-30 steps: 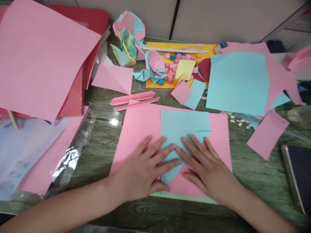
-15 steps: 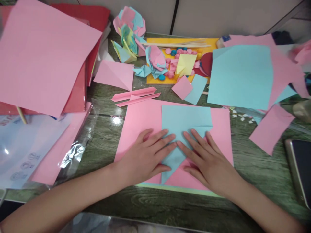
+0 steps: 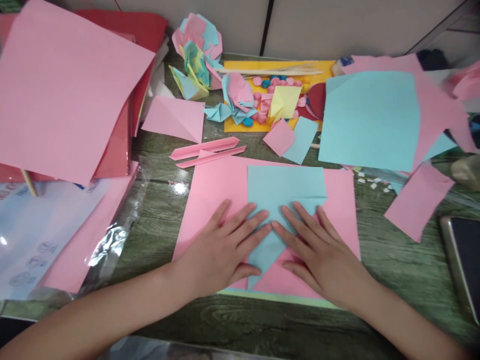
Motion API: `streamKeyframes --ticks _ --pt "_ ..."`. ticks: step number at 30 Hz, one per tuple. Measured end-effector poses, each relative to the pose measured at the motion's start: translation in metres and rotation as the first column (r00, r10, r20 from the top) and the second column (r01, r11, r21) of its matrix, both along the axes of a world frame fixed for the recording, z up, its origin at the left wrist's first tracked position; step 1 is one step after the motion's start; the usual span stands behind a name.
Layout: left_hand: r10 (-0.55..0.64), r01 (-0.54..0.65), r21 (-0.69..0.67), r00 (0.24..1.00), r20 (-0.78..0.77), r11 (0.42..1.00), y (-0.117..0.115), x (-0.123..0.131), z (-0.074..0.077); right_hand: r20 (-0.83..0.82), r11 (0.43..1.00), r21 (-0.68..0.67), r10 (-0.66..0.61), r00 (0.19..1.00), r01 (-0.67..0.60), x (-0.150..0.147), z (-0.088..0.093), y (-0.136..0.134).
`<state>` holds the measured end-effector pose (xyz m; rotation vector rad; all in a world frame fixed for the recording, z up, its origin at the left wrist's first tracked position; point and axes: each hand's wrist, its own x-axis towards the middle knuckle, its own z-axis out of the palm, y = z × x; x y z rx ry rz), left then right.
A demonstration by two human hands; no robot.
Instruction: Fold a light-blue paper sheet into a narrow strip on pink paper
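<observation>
A folded light-blue paper (image 3: pixel 287 182) lies on a larger pink sheet (image 3: pixel 217 187), its lower part tapering to a point near the front edge. My left hand (image 3: pixel 225 245) is spread flat, its fingertips on the blue paper's left side. On the right side my right hand (image 3: pixel 318 245) also lies flat with fingers apart, pressing the paper near its diagonal edge. The two hands' fingertips nearly meet in the middle. A light-green edge (image 3: pixel 277 298) shows from under the pink sheet.
Two folded pink strips (image 3: pixel 206 150) lie behind the pink sheet. Paper flowers (image 3: pixel 238 95) stand near a yellow sheet (image 3: pixel 232 127) with small paper pieces. Pink paper (image 3: pixel 71 90) is stacked at left, a blue sheet (image 3: pixel 371 120) at back right. A phone (image 3: pixel 465 265) lies at the right edge.
Both hands stay flat on the blue paper. My left hand's fingers are spread a little wider. The whole view has shifted slightly.
</observation>
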<state>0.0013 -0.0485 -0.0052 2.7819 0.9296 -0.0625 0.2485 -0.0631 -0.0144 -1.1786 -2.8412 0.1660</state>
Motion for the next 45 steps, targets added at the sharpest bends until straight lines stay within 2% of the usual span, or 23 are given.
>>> streamKeyframes --ticks 17,45 --pt "0.012 -0.012 0.012 1.000 -0.005 1.000 -0.0002 0.0001 0.0006 -0.025 1.000 -0.025 -0.020 0.999 0.019 -0.0013 0.0002 0.0003" --pt "0.017 -0.016 -0.053 1.000 0.010 0.998 0.0011 0.0008 0.0042 -0.029 0.998 -0.060 -0.024 0.999 0.023 -0.0004 0.0010 -0.0002"
